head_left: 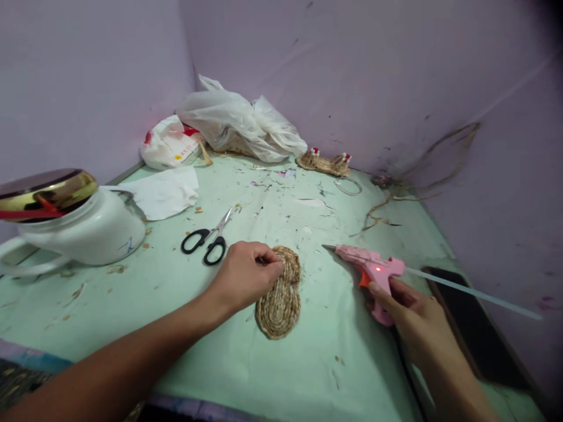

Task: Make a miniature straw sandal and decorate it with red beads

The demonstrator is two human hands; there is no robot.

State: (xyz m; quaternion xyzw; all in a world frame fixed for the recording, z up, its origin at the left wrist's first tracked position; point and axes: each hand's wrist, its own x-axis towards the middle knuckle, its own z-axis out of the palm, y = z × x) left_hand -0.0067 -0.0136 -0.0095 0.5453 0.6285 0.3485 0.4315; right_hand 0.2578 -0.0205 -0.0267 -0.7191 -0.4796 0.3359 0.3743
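1. Hidden parts: the left hand (244,275) covers the upper left edge of the woven straw sole (281,299). Its fingertips are curled under, so the exact grip cannot be made out.
2. Left hand state: fingers drawn together, narrow, pinching the sole's edge. The sole lies flat on the green table (220,363), centre front.
3. Right hand (411,319) state: closed around the grip of the pink glue gun (372,269). The palm hides part of the grip. The orange trigger and a lit red lamp are visible.
4. The gun's nozzle points left toward the sole and stays apart from it. A clear glue stick (475,291) projects from the rear.
5. A dark flat object (475,328) lies under the right forearm. It is partly covered and cannot be identified.
6. Containers: the white jar (83,228) at the left carries a gold lid. Its wall is opaque, so its contents cannot be seen. The frame cuts off its left side.
7. Two plastic bags (246,126) sit crumpled in the far corner, contents indistinct.
8. Black-handled scissors (209,240) lie just left of the left hand.
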